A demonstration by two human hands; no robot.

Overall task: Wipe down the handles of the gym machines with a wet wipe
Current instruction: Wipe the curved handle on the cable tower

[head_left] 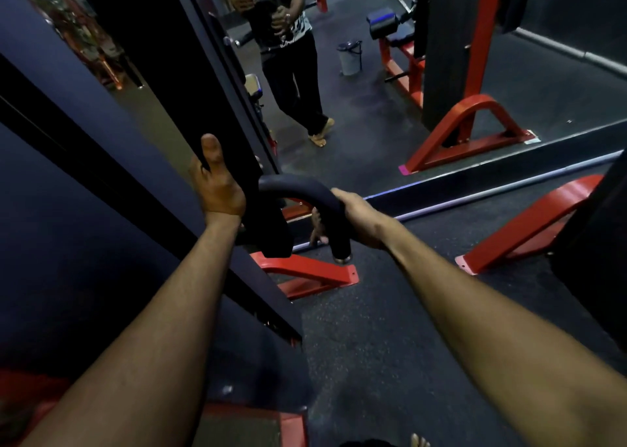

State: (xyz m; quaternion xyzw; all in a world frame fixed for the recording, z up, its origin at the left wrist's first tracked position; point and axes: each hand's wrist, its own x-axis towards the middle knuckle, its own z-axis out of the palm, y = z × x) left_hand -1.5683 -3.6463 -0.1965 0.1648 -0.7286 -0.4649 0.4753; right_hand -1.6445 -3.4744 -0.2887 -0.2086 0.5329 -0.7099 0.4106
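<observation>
A curved black padded handle sticks out from the dark machine in front of me. My right hand grips its lower right stretch, fingers wrapped under it. My left hand holds the edge of the machine's black upright, thumb pointing up, fingers hidden behind the frame. No wet wipe shows in either hand. The handle's metal end cap points down toward the floor.
A wall mirror stands just behind the machine and reflects me and red machine frames. Red base feet lie on the dark rubber floor. A grey bucket appears in the reflection.
</observation>
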